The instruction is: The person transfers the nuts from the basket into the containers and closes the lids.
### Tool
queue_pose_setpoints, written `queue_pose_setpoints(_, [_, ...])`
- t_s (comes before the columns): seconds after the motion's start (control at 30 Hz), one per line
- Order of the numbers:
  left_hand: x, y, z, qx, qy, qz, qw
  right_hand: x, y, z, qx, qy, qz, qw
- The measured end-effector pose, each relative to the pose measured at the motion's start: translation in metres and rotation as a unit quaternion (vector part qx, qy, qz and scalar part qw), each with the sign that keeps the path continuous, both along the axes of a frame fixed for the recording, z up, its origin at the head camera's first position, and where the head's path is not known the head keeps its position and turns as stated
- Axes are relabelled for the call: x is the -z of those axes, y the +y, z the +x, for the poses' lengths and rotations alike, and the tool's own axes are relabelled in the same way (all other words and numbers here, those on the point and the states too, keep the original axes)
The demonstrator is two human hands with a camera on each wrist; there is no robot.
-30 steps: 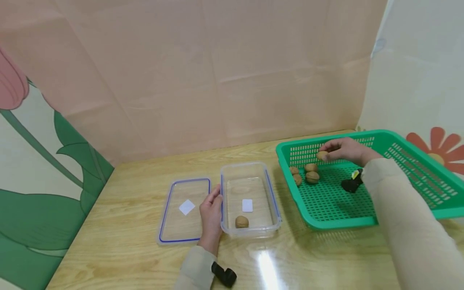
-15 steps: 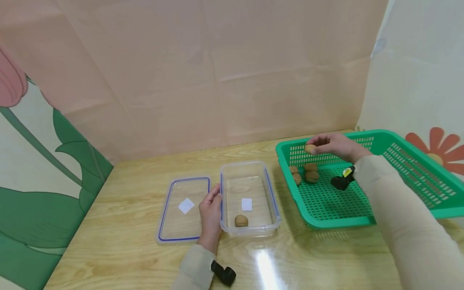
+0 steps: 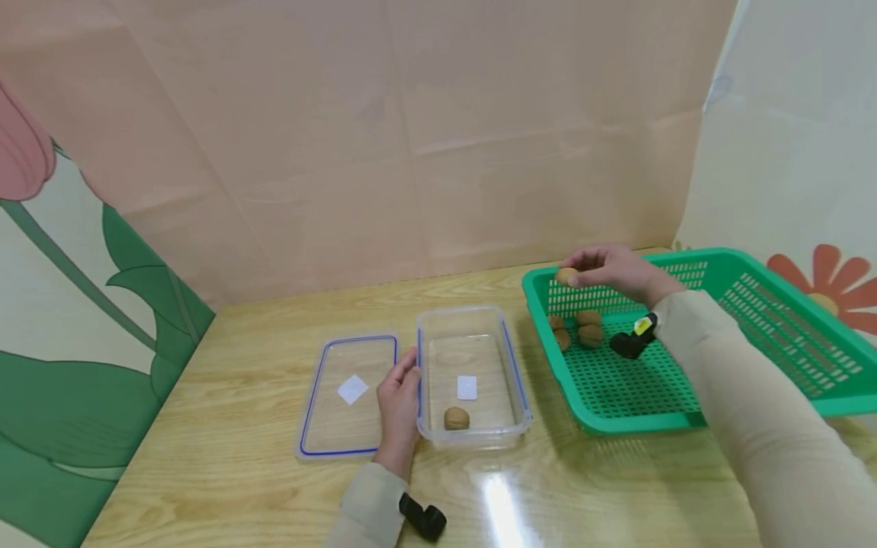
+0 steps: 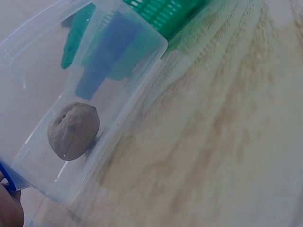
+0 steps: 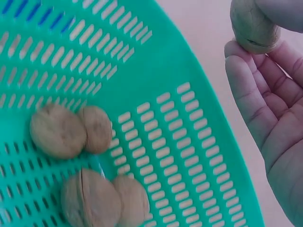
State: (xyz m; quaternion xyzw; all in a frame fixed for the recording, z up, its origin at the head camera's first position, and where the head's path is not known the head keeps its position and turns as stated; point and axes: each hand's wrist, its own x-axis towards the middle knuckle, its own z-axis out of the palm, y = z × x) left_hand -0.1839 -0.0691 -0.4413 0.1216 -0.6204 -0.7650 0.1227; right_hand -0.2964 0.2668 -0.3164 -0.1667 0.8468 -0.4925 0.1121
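Note:
My right hand (image 3: 614, 272) pinches a walnut (image 5: 254, 28) between thumb and fingertips, above the far left part of a green plastic basket (image 3: 637, 422). Several more walnuts (image 5: 92, 198) lie inside at the basket's left end. My left hand (image 3: 399, 403) rests against the left side of a clear plastic container (image 3: 473, 435), its fingers fairly straight along the wall. One walnut (image 4: 73, 131) sits in the container near its front left corner. A small white square label (image 3: 467, 388) shows on the container's bottom.
A clear lid (image 3: 349, 426) with a blue seal lies flat left of the container, partly behind my left hand. Both wrists wear black cameras. The wooden table (image 3: 247, 396) meets a paper-covered wall (image 3: 329, 152) at the back.
My right hand has moved left with its walnut, from over the basket's middle toward its far left corner. The left hand and container stay as they were.

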Motion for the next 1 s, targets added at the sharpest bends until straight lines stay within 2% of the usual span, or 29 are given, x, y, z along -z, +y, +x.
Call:
queue_pose_setpoints(0.23, [0.001, 0.002, 0.000, 0.002, 0.003, -0.007, 1.0000, -0.002, -0.019, -0.001, -0.047, 0.017, -0.085, 0.995])
queue_pose_setpoints(0.43, [0.003, 0.003, -0.001, 0.005, 0.002, -0.015, 0.9999, -0.001, -0.036, 0.000, -0.056, 0.025, -0.111, 0.992])
queue_pose_setpoints(0.8, [0.004, 0.003, -0.003, 0.008, -0.001, -0.009, 0.9999, -0.002, -0.075, 0.008, -0.048, 0.035, -0.116, 0.991])
queue_pose_setpoints(1.0, [0.003, 0.003, -0.003, 0.006, 0.001, -0.009, 0.9999, 0.001, -0.099, 0.011, -0.039, 0.016, -0.083, 0.996])
